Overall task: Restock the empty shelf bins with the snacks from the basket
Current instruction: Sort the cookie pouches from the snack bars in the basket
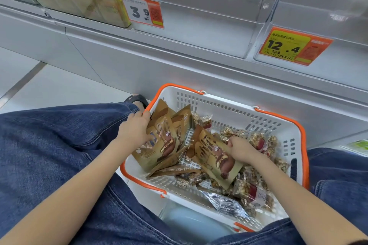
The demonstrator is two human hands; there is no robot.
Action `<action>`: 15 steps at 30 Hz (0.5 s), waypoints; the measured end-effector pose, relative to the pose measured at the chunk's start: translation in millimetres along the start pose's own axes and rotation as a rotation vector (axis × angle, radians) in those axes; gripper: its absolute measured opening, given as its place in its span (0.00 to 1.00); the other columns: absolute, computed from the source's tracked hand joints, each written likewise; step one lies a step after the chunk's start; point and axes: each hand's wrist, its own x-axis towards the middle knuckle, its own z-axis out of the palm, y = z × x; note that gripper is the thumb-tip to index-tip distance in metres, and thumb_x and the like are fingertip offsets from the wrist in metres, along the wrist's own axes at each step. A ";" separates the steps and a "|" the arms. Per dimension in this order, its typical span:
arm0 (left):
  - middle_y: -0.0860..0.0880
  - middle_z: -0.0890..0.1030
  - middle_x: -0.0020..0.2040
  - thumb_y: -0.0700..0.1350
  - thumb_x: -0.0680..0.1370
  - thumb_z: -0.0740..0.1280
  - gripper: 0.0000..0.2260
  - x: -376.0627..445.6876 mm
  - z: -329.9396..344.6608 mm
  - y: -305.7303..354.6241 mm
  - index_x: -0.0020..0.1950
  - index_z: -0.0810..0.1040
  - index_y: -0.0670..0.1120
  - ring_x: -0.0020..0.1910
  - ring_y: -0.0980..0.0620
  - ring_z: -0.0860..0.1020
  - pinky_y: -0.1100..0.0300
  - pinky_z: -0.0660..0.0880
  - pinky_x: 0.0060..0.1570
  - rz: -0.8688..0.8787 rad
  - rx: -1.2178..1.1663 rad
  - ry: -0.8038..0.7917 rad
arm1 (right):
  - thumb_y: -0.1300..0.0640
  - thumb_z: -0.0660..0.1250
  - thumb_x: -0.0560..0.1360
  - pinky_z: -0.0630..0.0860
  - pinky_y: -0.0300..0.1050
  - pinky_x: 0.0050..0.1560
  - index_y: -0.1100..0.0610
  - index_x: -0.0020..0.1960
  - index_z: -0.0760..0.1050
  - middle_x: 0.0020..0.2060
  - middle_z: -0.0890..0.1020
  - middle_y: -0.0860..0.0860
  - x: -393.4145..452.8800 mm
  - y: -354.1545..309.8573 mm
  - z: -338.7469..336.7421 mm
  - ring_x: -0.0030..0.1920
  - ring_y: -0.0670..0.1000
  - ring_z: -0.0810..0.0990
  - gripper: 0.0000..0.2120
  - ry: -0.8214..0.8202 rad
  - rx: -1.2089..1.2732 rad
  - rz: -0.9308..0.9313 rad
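Down in the basket (235, 109), both hands grip brown pouches.
Left hand (134, 130) clutches a fanned stack of pouches (159, 145), its fingertips hidden behind them; right hand (240, 148) pinches one pouch (217, 157) by its edge. Beyond and right of that grip lie clear-wrapped bars (258, 142), labels unreadable. Above, a clear bin (199, 32) stands bare, its top cut off.

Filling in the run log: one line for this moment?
left hand grips brown pouches | right hand grips brown pouch | basket | bins empty
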 end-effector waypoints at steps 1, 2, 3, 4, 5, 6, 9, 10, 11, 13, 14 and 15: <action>0.46 0.72 0.62 0.55 0.73 0.69 0.28 -4.1 -7.2 4.0 0.68 0.65 0.47 0.60 0.44 0.71 0.51 0.75 0.51 0.026 -0.033 0.083 | 0.56 0.57 0.80 0.64 0.39 0.30 0.56 0.36 0.64 0.32 0.71 0.50 -5.2 -6.2 -7.3 0.32 0.48 0.69 0.14 0.027 0.062 -0.015; 0.45 0.72 0.63 0.55 0.74 0.68 0.26 -8.1 -14.6 9.2 0.67 0.66 0.47 0.62 0.45 0.70 0.51 0.74 0.53 0.056 -0.089 0.175 | 0.55 0.56 0.81 0.64 0.37 0.29 0.56 0.37 0.64 0.32 0.71 0.49 -9.5 -11.8 -16.1 0.32 0.47 0.69 0.14 0.057 0.138 -0.030; 0.46 0.72 0.62 0.55 0.75 0.66 0.23 -12.6 -21.5 15.4 0.66 0.68 0.47 0.61 0.46 0.70 0.52 0.73 0.54 0.087 -0.178 0.257 | 0.54 0.55 0.81 0.65 0.37 0.30 0.56 0.39 0.64 0.33 0.72 0.49 -13.5 -17.1 -24.7 0.32 0.47 0.71 0.13 0.086 0.241 -0.043; 0.48 0.74 0.59 0.54 0.76 0.66 0.20 -18.1 -29.2 23.3 0.64 0.70 0.47 0.59 0.48 0.71 0.53 0.73 0.54 0.117 -0.297 0.314 | 0.53 0.55 0.82 0.67 0.37 0.31 0.57 0.40 0.65 0.34 0.73 0.50 -17.1 -22.6 -34.1 0.33 0.48 0.72 0.13 0.114 0.353 -0.056; 0.50 0.74 0.56 0.54 0.76 0.65 0.17 -24.7 -35.5 31.7 0.62 0.72 0.48 0.56 0.51 0.72 0.56 0.74 0.53 0.163 -0.421 0.330 | 0.53 0.55 0.82 0.68 0.39 0.34 0.57 0.42 0.66 0.35 0.74 0.51 -20.7 -27.9 -43.1 0.34 0.50 0.73 0.12 0.134 0.463 -0.058; 0.53 0.74 0.54 0.55 0.76 0.65 0.15 -31.7 -40.9 39.5 0.60 0.73 0.49 0.54 0.54 0.73 0.58 0.74 0.53 0.227 -0.527 0.304 | 0.54 0.54 0.81 0.69 0.42 0.36 0.57 0.42 0.67 0.37 0.75 0.51 -24.1 -33.5 -51.4 0.36 0.51 0.73 0.11 0.161 0.568 -0.056; 0.57 0.72 0.60 0.60 0.75 0.65 0.22 -51.4 -48.4 58.3 0.65 0.71 0.51 0.58 0.62 0.70 0.65 0.69 0.60 0.479 -0.570 0.084 | 0.58 0.56 0.79 0.73 0.49 0.42 0.55 0.41 0.69 0.37 0.77 0.52 -32.1 -46.4 -67.2 0.38 0.53 0.76 0.09 0.196 0.873 -0.041; 0.58 0.70 0.63 0.61 0.74 0.65 0.26 -54.4 -45.5 61.6 0.68 0.69 0.51 0.62 0.62 0.68 0.66 0.66 0.62 0.533 -0.509 0.056 | 0.60 0.56 0.78 0.75 0.50 0.42 0.56 0.41 0.70 0.36 0.77 0.53 -35.2 -50.0 -69.9 0.38 0.53 0.77 0.08 0.177 0.972 -0.036; 0.57 0.69 0.66 0.62 0.73 0.66 0.28 -55.7 -41.7 63.7 0.69 0.68 0.52 0.64 0.61 0.67 0.65 0.66 0.63 0.553 -0.450 0.072 | 0.62 0.56 0.77 0.78 0.49 0.40 0.56 0.41 0.70 0.36 0.78 0.53 -38.1 -53.3 -71.9 0.37 0.53 0.78 0.08 0.146 1.041 -0.035; 0.54 0.71 0.67 0.59 0.74 0.67 0.27 -54.8 -33.7 64.9 0.69 0.68 0.51 0.66 0.56 0.69 0.61 0.70 0.61 0.536 -0.387 0.147 | 0.63 0.56 0.77 0.80 0.49 0.39 0.58 0.45 0.70 0.37 0.79 0.54 -42.4 -57.8 -73.6 0.35 0.51 0.80 0.06 0.076 1.100 -0.045; 0.53 0.72 0.66 0.57 0.74 0.67 0.25 -54.8 -30.9 65.7 0.69 0.69 0.50 0.65 0.54 0.70 0.60 0.71 0.60 0.526 -0.383 0.184 | 0.64 0.56 0.78 0.81 0.50 0.41 0.59 0.47 0.70 0.38 0.80 0.54 -42.8 -59.1 -72.9 0.36 0.51 0.80 0.05 0.052 1.113 -0.059; 0.53 0.73 0.65 0.55 0.74 0.67 0.24 -54.8 -27.2 65.8 0.68 0.69 0.50 0.64 0.54 0.71 0.60 0.72 0.59 0.520 -0.398 0.207 | 0.64 0.57 0.78 0.81 0.51 0.42 0.59 0.47 0.70 0.39 0.80 0.54 -43.6 -60.1 -72.1 0.36 0.51 0.81 0.05 0.037 1.119 -0.076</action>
